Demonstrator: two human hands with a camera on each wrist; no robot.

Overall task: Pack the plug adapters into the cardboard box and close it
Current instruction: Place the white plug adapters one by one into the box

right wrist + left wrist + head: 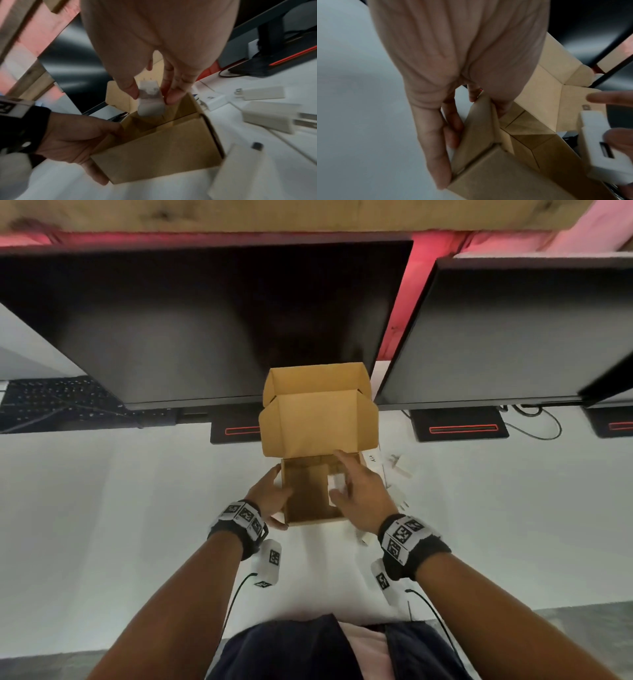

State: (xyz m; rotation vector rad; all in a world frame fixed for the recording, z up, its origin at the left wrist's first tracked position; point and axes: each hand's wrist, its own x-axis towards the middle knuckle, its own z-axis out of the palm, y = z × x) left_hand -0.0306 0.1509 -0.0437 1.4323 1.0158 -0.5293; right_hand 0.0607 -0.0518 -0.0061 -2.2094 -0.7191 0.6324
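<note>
Over the cardboard box (159,152), right hand (154,44) fingers (171,94) pinch a plug adapter (150,104).

Open brown cardboard box (308,498) on table; white plug adapters (264,92) lie beside it.

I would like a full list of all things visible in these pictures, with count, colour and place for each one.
cardboard box: one, brown, on the table in front of the person, lid standing open
held plug adapter: one, white, over the open box
loose plug adapters: at least three, white, on the table right of the box
table: one, white, under everything
monitors: two, black, screens dark, behind the box
monitor bases: three in part, black with red line
keyboard: one, black, far left
left hand: holds the box's left wall
right hand: pinches the held plug adapter
</note>
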